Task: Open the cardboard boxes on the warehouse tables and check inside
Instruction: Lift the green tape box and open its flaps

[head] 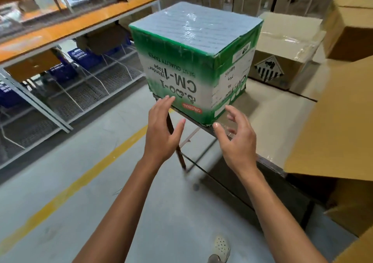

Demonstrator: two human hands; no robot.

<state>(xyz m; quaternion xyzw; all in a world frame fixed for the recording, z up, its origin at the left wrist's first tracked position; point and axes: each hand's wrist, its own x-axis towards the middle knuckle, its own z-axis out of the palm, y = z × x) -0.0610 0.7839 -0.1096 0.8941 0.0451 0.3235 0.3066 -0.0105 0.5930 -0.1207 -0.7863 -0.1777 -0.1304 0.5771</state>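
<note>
My left hand (163, 125) and right hand (236, 141) are spread, empty. I'd grip the taped CM-1 carton (193, 61) by its lower corners

glossy tape-wrapped printed cardboard box (193, 61), matt concrete floor (101, 182)

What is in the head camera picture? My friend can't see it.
A person's left hand and right hand, both open and empty, reach toward a taped-shut green-and-white box with upside-down print on a table corner. Brown cardboard boxes sit behind it.
</note>
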